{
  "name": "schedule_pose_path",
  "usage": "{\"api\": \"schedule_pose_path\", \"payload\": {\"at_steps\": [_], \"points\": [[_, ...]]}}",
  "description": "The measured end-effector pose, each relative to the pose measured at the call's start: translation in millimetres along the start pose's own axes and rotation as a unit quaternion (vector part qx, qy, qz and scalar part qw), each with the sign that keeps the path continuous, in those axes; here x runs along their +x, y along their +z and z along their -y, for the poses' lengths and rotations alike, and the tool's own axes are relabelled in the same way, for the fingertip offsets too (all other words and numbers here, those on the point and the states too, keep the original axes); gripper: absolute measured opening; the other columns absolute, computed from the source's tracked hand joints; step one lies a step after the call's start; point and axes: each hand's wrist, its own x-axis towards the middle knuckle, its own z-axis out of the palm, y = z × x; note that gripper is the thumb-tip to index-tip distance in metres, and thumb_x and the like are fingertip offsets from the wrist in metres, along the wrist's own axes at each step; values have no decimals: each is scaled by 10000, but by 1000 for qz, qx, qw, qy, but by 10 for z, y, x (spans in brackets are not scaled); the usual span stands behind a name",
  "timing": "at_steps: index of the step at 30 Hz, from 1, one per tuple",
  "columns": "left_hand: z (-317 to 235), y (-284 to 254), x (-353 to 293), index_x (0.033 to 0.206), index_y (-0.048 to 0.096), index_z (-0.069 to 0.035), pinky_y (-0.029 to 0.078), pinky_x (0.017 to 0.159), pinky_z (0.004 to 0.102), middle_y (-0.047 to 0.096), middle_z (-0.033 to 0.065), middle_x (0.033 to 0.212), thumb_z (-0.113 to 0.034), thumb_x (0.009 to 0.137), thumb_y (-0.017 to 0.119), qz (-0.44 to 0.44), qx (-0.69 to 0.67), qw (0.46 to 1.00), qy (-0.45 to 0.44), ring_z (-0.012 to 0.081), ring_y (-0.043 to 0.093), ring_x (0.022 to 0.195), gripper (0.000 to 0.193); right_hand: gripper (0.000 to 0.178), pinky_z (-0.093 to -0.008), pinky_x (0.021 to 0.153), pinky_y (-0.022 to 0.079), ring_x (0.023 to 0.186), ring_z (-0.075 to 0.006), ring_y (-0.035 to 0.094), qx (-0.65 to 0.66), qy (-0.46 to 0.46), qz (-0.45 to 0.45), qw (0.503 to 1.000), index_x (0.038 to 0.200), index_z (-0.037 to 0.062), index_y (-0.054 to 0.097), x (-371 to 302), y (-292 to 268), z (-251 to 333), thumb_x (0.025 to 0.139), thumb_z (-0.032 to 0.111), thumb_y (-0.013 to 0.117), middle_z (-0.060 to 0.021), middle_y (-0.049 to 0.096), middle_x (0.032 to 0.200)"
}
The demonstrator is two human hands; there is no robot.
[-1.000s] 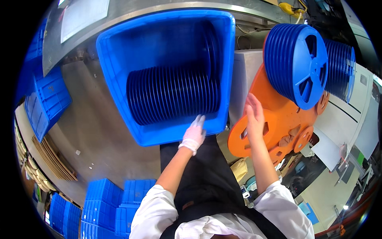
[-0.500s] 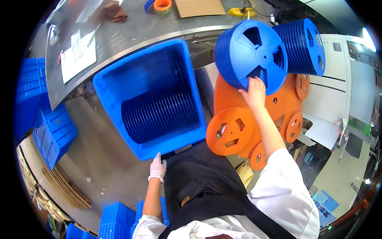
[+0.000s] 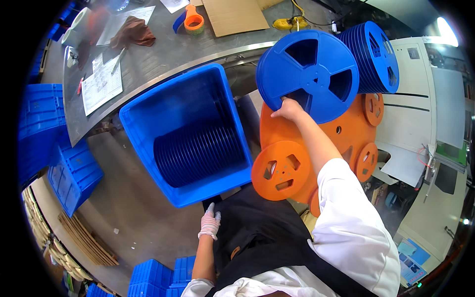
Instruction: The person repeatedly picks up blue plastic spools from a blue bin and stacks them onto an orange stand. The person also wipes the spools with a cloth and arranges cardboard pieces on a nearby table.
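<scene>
My right hand [image 3: 289, 110], bare, grips the lower left edge of a blue plastic reel [image 3: 321, 74], its fingers hooked into one of the window cutouts. More blue reels show as thin edges behind it, on top of an orange rack with round discs [image 3: 282, 171]. My left hand [image 3: 210, 223], in a pale striped glove, hangs beside my black apron with its fingers stretched out and nothing in them. Just ahead of it stands a deep blue bin [image 3: 129, 129]. Inside that bin lies a row of dark blue reels [image 3: 200, 151], standing on edge side by side.
Another stack of blue reels [image 3: 371, 58] sits at the far right of the rack. Across the far side runs a metal table [image 3: 163, 49] with papers, brown cloth, orange tape [image 3: 193, 22] and cardboard [image 3: 235, 17]. Blue crates [image 3: 76, 173] stand at left; a white cabinet [image 3: 408, 99] is at right.
The gripped blue reel has turned to face me more squarely and shifted slightly left, with my right hand. My left hand has dropped away from the bin's near rim. The whole view has shifted a little.
</scene>
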Motion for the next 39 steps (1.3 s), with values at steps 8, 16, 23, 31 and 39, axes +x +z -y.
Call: {"api": "schedule_pose_path", "payload": {"at_steps": [8, 16, 23, 31, 39], "points": [[598, -197, -169, 1428, 406, -38, 427, 1033, 366, 530, 236, 1357, -150, 913, 591, -26, -55, 998, 18, 350, 524, 1257, 559, 566, -426, 942, 489, 1081, -366, 623, -13, 45, -47, 998, 1186, 25, 621, -457, -73, 333, 655, 168, 756, -208, 669, 1121], [238, -1216, -709, 1404, 450, -91, 459, 989, 412, 576, 234, 1283, -210, 877, 632, -16, 22, 1000, -14, 383, 562, 1172, 571, 175, -290, 682, 481, 714, -181, 593, 483, -13, 15, 876, 862, -2, 649, -2111, -905, 1051, 716, 94, 659, -80, 637, 792], [618, -1812, -666, 1392, 470, -110, 469, 982, 415, 585, 221, 1274, -182, 867, 643, -88, 38, 990, 107, 378, 564, 1171, 557, 321, -306, 598, 404, 522, -132, 398, 819, -198, 115, 526, 883, 79, 511, -3740, -550, 1678, 732, 311, 674, 8, 401, 611], [74, -2870, -1345, 1401, 454, -28, 409, 1024, 345, 524, 175, 1378, -189, 976, 535, -333, -351, 850, 207, 271, 512, 1239, 463, 295, -315, 643, 439, 535, -114, 421, 842, -354, 282, 294, 887, 87, 505, -4301, 457, 2354, 774, 268, 709, 21, 430, 607], [-1483, -2790, -2267, 1359, 480, -23, 216, 1161, 500, 423, 247, 1434, -379, 801, 668, -249, 170, 804, 513, 401, 345, 1373, 688, 332, -322, 656, 447, 549, -124, 428, 807, -357, 338, 326, 873, 109, 474, -4439, 500, 2608, 770, 300, 726, 19, 425, 606]]}}
